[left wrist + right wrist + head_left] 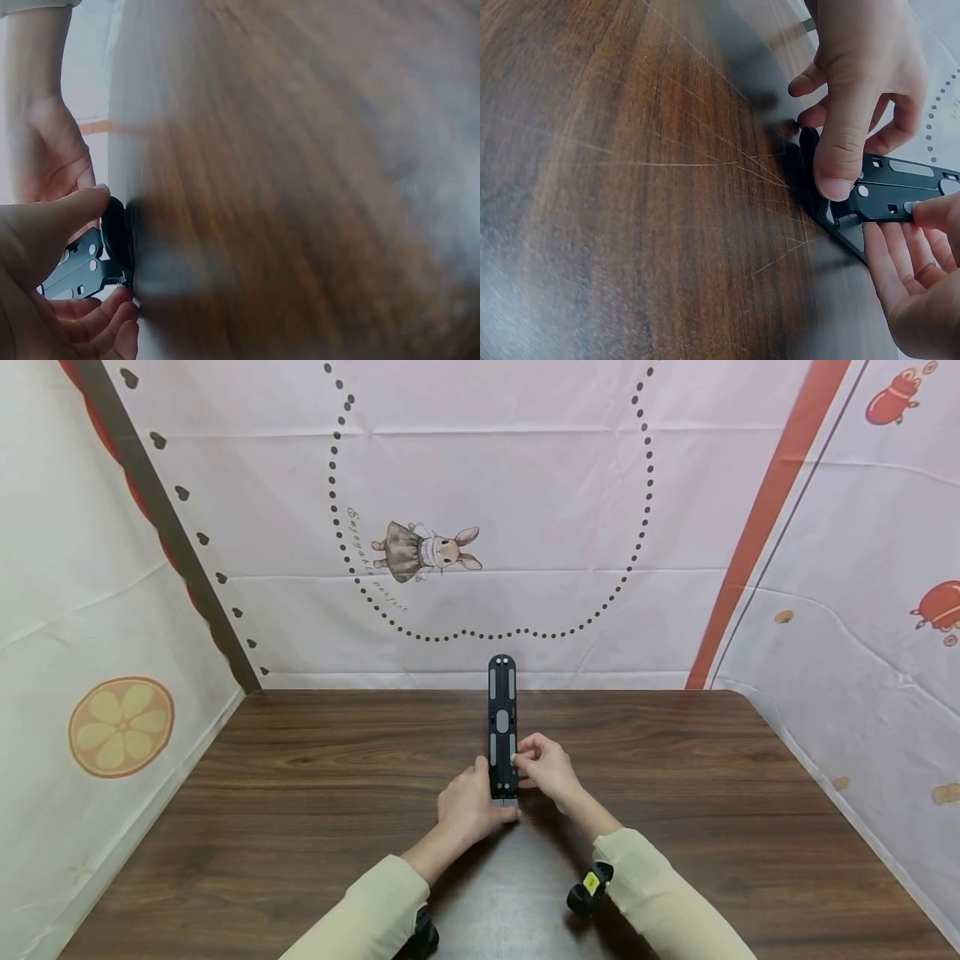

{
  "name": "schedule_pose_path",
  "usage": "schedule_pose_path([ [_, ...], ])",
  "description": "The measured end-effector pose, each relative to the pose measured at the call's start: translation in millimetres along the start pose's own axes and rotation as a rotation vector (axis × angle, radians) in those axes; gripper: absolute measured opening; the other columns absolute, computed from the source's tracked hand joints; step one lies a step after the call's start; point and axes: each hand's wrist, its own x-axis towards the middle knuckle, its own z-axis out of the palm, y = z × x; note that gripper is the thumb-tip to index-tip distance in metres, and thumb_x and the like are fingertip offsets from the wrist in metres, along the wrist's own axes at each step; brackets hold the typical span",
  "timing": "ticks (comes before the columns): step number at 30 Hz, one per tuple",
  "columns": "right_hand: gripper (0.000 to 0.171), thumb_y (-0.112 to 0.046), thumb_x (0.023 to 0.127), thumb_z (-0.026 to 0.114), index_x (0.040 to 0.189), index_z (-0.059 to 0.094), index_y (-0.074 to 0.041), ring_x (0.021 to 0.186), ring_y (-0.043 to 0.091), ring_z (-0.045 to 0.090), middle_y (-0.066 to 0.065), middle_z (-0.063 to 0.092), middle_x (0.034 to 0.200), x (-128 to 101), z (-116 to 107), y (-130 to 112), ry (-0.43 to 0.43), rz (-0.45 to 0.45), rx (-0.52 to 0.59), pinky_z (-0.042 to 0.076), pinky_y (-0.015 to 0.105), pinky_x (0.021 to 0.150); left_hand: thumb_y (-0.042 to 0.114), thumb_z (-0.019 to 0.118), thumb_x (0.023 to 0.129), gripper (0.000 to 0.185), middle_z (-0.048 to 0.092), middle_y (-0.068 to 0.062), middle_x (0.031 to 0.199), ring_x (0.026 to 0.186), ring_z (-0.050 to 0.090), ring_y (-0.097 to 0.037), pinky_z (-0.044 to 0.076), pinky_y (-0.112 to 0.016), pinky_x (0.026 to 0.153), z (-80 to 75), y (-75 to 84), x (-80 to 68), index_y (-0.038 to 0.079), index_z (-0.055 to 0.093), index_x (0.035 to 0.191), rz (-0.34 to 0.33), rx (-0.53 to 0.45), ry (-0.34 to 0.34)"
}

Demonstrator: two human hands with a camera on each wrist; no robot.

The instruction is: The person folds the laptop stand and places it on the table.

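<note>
A slim black stand with grey slots (502,718) rises upright from the brown wooden table (300,793), near its middle. My left hand (472,797) grips the stand's lower end, thumb pressed on its face. My right hand (542,766) pinches the stand's right edge a little higher up. In the right wrist view the left hand's thumb (838,161) lies across the black stand (889,191), while the right hand (919,262) touches it from below. The left wrist view, which is blurred, has the left hand (52,255) wrapped round the stand's dark foot (116,236).
Printed cloth panels close the table in at the back (487,527), left (90,635) and right (862,635). A small black wrist camera (588,889) sits under my right sleeve. Bare wood spreads to both sides of the hands.
</note>
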Motion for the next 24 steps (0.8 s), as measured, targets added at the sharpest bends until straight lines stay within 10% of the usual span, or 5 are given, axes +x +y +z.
schedule_pose_path([
  [24,0.011,-0.006,0.086,0.062,0.094,0.056,-0.002,0.073,0.023,0.067,0.013,0.066,0.087,2.5,4.3,-1.1,-0.035,-0.001,0.011,0.055,0.042,0.066,0.034,0.083,0.060,0.061,0.065,-0.004,0.090,0.079,0.063,-0.020,0.047,-0.033,0.058,-8.4,-23.6,0.7,0.010,0.056,0.110,0.006,-0.123,-0.016],
])
